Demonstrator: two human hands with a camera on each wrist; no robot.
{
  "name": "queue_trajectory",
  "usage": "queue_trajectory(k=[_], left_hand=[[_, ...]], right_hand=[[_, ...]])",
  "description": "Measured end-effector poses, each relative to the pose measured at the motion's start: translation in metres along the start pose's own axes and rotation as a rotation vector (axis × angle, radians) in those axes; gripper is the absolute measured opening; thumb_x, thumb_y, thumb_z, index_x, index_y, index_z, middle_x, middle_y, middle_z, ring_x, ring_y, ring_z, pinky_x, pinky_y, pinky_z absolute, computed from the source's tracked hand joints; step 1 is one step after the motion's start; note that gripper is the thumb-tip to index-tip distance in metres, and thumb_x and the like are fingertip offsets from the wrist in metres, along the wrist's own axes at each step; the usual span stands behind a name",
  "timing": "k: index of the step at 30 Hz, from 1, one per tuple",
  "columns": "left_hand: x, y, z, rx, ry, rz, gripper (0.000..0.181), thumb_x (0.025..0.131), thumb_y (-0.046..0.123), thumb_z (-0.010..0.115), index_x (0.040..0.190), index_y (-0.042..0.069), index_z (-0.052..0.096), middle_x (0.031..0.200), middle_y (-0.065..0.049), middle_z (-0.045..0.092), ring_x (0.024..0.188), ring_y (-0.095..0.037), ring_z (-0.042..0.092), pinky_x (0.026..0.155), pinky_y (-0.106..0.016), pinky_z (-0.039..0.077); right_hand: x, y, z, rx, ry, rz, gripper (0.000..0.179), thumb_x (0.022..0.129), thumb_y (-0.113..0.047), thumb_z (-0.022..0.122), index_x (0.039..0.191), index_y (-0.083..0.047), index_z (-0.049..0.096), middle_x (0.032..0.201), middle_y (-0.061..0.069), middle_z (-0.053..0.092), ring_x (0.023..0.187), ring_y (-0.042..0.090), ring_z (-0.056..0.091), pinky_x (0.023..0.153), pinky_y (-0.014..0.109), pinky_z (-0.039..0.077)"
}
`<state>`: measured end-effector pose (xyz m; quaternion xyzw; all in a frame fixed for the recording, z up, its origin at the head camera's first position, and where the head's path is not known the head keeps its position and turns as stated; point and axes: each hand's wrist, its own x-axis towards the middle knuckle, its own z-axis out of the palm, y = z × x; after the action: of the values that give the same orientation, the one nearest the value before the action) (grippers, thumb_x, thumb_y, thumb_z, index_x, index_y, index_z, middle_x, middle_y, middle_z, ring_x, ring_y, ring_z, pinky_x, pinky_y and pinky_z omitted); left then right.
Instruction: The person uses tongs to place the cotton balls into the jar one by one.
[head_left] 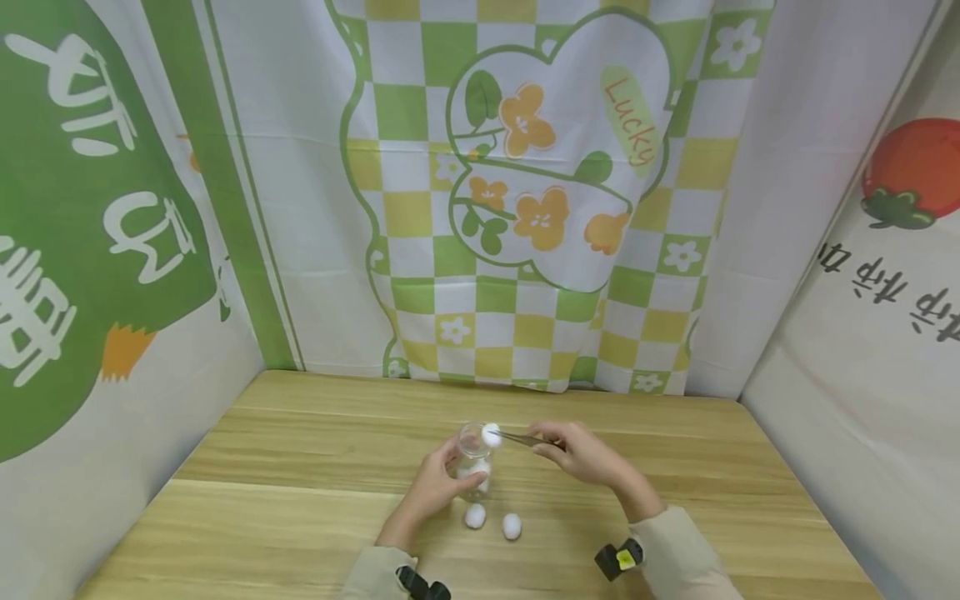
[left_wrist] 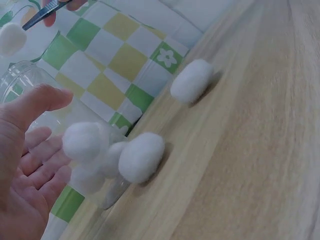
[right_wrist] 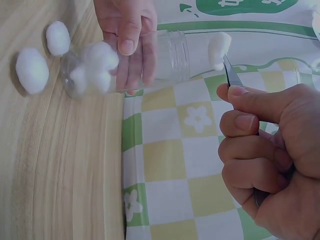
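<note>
My left hand (head_left: 441, 482) grips a clear glass jar (right_wrist: 171, 60) that stands on the table, thumb on one side and fingers round the other. Inside its lower part sit several white cotton balls (right_wrist: 98, 64). My right hand (head_left: 585, 454) holds dark metal tweezers (head_left: 519, 438) between thumb and fingers. Pinched in the tweezer tips, another cotton ball (right_wrist: 218, 50) hangs just above the jar's open mouth. On the table in front of the jar lie two loose cotton balls, one close to the jar (head_left: 475, 516) and one farther right (head_left: 512, 527).
The wooden table (head_left: 300, 450) reaches back to a green and yellow checkered curtain (head_left: 487, 333). Printed cloth walls (head_left: 847, 400) rise at both sides. A black wrist camera (head_left: 618, 559) sits at each sleeve.
</note>
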<state>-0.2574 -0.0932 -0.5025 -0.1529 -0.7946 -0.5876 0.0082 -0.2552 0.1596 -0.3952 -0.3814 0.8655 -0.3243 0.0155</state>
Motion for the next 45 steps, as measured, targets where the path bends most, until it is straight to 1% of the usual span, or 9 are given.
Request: queue_trajectory(k=[2, 5, 9, 12, 19, 23, 31, 38, 45], left_hand=[[0.000, 0.000, 0.000, -0.005, -0.013, 0.009, 0.069, 0.083, 0.021, 0.075, 0.140, -0.002, 0.043, 0.141, -0.027, 0.051, 0.133, -0.044, 0.048, 0.114, -0.054, 0.039], [0.000, 0.001, 0.000, -0.028, -0.011, 0.014, 0.070, 0.083, 0.020, 0.075, 0.140, -0.002, 0.042, 0.141, -0.026, 0.051, 0.134, -0.043, 0.047, 0.115, -0.055, 0.038], [0.000, 0.002, 0.000, -0.071, 0.012, -0.004, 0.070, 0.082, 0.016, 0.076, 0.141, -0.001, 0.042, 0.142, -0.024, 0.051, 0.135, -0.041, 0.046, 0.118, -0.054, 0.035], [0.001, 0.001, 0.001, -0.090, 0.019, -0.019, 0.071, 0.081, 0.015, 0.077, 0.141, -0.001, 0.043, 0.142, -0.023, 0.052, 0.136, -0.040, 0.046, 0.119, -0.054, 0.034], [0.000, -0.002, 0.000, -0.086, -0.007, -0.010, 0.073, 0.081, 0.020, 0.077, 0.142, 0.001, 0.042, 0.144, -0.022, 0.050, 0.136, -0.040, 0.045, 0.119, -0.055, 0.034], [0.000, -0.002, 0.000, -0.080, -0.011, -0.019, 0.073, 0.082, 0.022, 0.077, 0.142, 0.001, 0.041, 0.144, -0.022, 0.050, 0.137, -0.040, 0.045, 0.119, -0.054, 0.034], [0.000, 0.000, -0.001, -0.065, -0.004, -0.010, 0.070, 0.083, 0.021, 0.076, 0.141, -0.001, 0.043, 0.143, -0.023, 0.051, 0.136, -0.040, 0.046, 0.118, -0.055, 0.035], [0.000, 0.001, 0.000, -0.082, -0.002, -0.029, 0.070, 0.082, 0.019, 0.076, 0.141, 0.000, 0.043, 0.144, -0.022, 0.050, 0.137, -0.039, 0.045, 0.119, -0.054, 0.034], [0.000, 0.002, 0.000, -0.086, 0.000, -0.042, 0.071, 0.083, 0.019, 0.076, 0.141, -0.001, 0.042, 0.144, -0.023, 0.050, 0.137, -0.040, 0.045, 0.118, -0.053, 0.035]], right_hand=[[0.002, 0.000, 0.001, -0.001, 0.000, -0.003, 0.021, 0.095, -0.009, 0.056, 0.114, -0.003, 0.064, 0.064, 0.000, 0.047, 0.056, -0.005, 0.033, 0.050, 0.012, 0.035], [0.004, 0.000, 0.003, -0.006, 0.006, -0.022, 0.021, 0.095, -0.008, 0.057, 0.113, -0.002, 0.064, 0.063, 0.001, 0.048, 0.056, -0.005, 0.034, 0.049, 0.012, 0.036], [0.006, 0.002, 0.005, -0.007, 0.012, -0.043, 0.020, 0.094, -0.007, 0.057, 0.112, -0.001, 0.064, 0.062, 0.002, 0.047, 0.056, -0.005, 0.033, 0.049, 0.013, 0.036], [0.008, 0.003, 0.007, 0.001, 0.008, -0.031, 0.020, 0.095, -0.007, 0.056, 0.113, -0.002, 0.064, 0.062, 0.001, 0.047, 0.055, -0.005, 0.033, 0.049, 0.012, 0.035], [0.011, 0.002, 0.009, 0.008, -0.003, -0.007, 0.021, 0.095, -0.008, 0.056, 0.114, -0.003, 0.064, 0.062, 0.002, 0.048, 0.055, -0.004, 0.034, 0.049, 0.013, 0.035], [0.012, 0.002, 0.011, 0.012, -0.005, 0.006, 0.022, 0.095, -0.008, 0.056, 0.115, -0.003, 0.064, 0.063, 0.002, 0.048, 0.055, -0.003, 0.034, 0.049, 0.013, 0.035], [0.015, 0.005, 0.013, 0.012, -0.006, 0.019, 0.021, 0.095, -0.008, 0.056, 0.115, -0.003, 0.064, 0.063, 0.000, 0.046, 0.055, -0.003, 0.033, 0.049, 0.013, 0.033], [0.017, 0.005, 0.014, 0.014, -0.010, 0.022, 0.021, 0.095, -0.007, 0.056, 0.114, -0.003, 0.064, 0.063, 0.002, 0.048, 0.055, -0.003, 0.035, 0.049, 0.012, 0.034], [0.017, 0.005, 0.015, 0.006, -0.023, 0.039, 0.022, 0.095, -0.009, 0.057, 0.114, -0.001, 0.063, 0.062, 0.002, 0.050, 0.054, -0.003, 0.035, 0.049, 0.012, 0.034]])
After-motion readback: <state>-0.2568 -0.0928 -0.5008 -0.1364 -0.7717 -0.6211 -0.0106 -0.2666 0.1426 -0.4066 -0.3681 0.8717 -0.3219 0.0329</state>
